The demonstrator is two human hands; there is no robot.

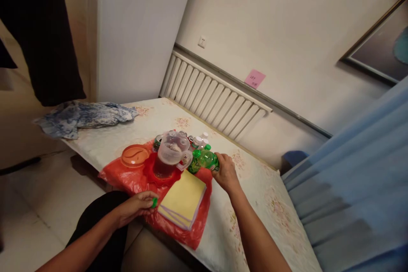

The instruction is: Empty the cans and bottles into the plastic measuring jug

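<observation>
Between the fingertips of my left hand (142, 204) is a small green bottle cap (154, 202), held low in front of the red plastic bag. My right hand (227, 172) grips a green soda bottle (208, 160) from its right end. The bottle is tilted, its neck pointing left towards the pitcher. A clear plastic pitcher (172, 151) stands upright with dark brown liquid and some froth inside; its handle faces the bottle. Under the pitcher is a red scalloped dish (152, 175). An orange round lid (135, 155) lies left of it. A yellow paper stack (183, 199) rests in front.
The red plastic bag (117, 174) is spread on a bed with a floral cover (277, 208). Several cans (157, 142) and small bottles (197, 141) stand behind the pitcher. A patterned cloth (92, 117) lies at the left; a radiator (210, 93) and blue curtain (347, 178) border the bed.
</observation>
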